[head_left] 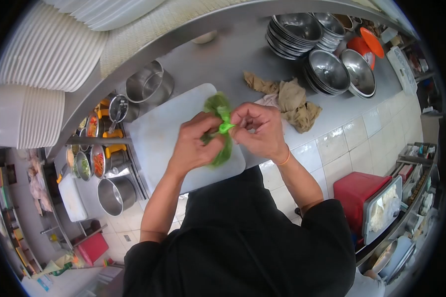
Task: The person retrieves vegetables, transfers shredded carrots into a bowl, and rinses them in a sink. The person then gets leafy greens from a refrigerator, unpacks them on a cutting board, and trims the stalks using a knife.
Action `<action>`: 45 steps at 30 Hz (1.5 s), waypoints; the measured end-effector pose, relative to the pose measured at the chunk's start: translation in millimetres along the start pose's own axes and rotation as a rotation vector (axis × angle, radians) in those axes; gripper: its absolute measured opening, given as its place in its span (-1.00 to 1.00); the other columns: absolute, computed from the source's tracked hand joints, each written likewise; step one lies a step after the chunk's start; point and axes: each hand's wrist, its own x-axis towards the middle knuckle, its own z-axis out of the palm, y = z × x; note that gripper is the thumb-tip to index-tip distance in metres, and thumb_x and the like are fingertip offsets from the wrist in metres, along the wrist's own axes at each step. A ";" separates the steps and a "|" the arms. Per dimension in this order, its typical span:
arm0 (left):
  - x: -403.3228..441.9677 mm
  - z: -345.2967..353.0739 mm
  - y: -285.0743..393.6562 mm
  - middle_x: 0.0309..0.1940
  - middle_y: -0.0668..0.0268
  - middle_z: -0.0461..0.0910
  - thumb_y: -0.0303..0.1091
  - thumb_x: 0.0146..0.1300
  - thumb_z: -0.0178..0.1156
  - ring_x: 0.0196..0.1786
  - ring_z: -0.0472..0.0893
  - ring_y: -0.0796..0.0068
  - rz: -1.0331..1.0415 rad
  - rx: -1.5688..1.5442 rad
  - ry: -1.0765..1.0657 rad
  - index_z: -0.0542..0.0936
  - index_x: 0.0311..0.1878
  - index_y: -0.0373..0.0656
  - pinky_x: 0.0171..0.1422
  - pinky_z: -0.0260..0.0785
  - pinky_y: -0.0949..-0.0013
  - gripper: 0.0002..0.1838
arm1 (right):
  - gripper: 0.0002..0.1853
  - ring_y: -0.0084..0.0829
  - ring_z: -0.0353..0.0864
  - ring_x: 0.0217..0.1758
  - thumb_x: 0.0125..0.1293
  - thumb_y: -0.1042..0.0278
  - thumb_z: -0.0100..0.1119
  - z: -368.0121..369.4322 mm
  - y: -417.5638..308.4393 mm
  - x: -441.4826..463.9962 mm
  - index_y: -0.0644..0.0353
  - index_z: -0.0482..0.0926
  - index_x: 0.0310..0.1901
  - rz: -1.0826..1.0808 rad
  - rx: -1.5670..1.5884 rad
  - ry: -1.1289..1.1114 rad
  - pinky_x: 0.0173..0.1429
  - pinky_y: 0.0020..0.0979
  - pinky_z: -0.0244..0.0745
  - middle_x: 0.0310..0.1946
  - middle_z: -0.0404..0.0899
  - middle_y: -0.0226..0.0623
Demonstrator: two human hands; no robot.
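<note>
Above a white cutting board (pixel 158 143), my two hands meet at a soft green bundle (pixel 217 105) that looks leafy, though blur hides exactly what it is. A bright green band or knot (pixel 226 127) gathers it at the middle. My left hand (pixel 197 141) is closed, fingers and thumb gripping the bundle from the left side. With thumb and fingertips pinched together, my right hand (pixel 257 129) holds the bright green band from the right. An orange band circles my right wrist. The bundle's lower end (pixel 223 154) hangs over the board.
Crumpled brown cloths (pixel 295 101) lie right of the board. Stacked metal bowls (pixel 327 72) stand at the back right. A metal pot (pixel 149 83) sits behind the board, with food pans (pixel 98 161) to the left. White plates (pixel 49 49) fill the shelf overhead. A red bin (pixel 362 195) stands right.
</note>
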 end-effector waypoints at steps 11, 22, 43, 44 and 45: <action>-56.5 2.5 -91.9 -0.38 0.44 0.58 -0.52 0.26 0.13 -0.28 0.49 0.68 -0.452 -0.713 0.141 0.61 -0.21 -0.29 -0.12 0.32 0.54 -0.89 | -0.44 -0.42 0.54 -0.02 0.04 0.35 0.42 22.6 57.1 33.2 0.15 0.52 0.13 -0.050 -0.621 -0.221 0.05 -0.39 0.43 -0.18 0.64 -0.40; -65.3 -9.8 -52.3 -0.26 0.27 0.62 -0.58 0.07 0.28 -0.27 0.58 0.51 -0.124 0.120 0.409 0.62 -0.16 -0.26 -0.16 0.45 0.42 -0.77 | -0.85 -0.34 0.48 -0.32 0.13 0.33 0.35 47.8 82.5 30.4 0.20 0.61 -0.36 -0.129 -0.634 -0.253 -0.10 -0.30 0.32 -0.46 0.54 -0.37; -44.0 -7.2 -61.4 -0.56 0.12 0.56 -0.56 -0.01 0.20 -0.55 0.55 0.27 -0.098 0.155 0.299 0.53 -0.39 -0.31 -0.43 0.39 0.30 -0.91 | -0.80 -0.29 0.59 -0.47 0.07 0.44 0.27 46.1 53.9 42.5 0.29 0.63 -0.24 -0.310 -0.605 -0.268 -0.34 -0.40 0.50 -0.38 0.62 -0.23; -44.1 -7.0 -61.9 -0.56 0.11 0.55 -0.56 -0.02 0.20 -0.54 0.55 0.25 -0.091 0.141 0.293 0.53 -0.39 -0.31 -0.43 0.39 0.29 -0.90 | -0.81 -0.33 0.61 -0.44 0.08 0.46 0.26 45.9 53.6 42.1 0.32 0.63 -0.24 -0.272 -0.588 -0.282 -0.32 -0.44 0.50 -0.39 0.63 -0.22; -44.2 -6.3 -63.7 -0.56 0.12 0.55 -0.56 -0.02 0.20 -0.54 0.55 0.27 -0.094 0.099 0.295 0.52 -0.39 -0.32 -0.43 0.39 0.31 -0.91 | -0.83 -0.37 0.59 -0.48 0.08 0.45 0.27 46.1 57.5 42.6 0.30 0.64 -0.26 -0.215 -0.501 -0.259 -0.34 -0.46 0.49 -0.41 0.63 -0.23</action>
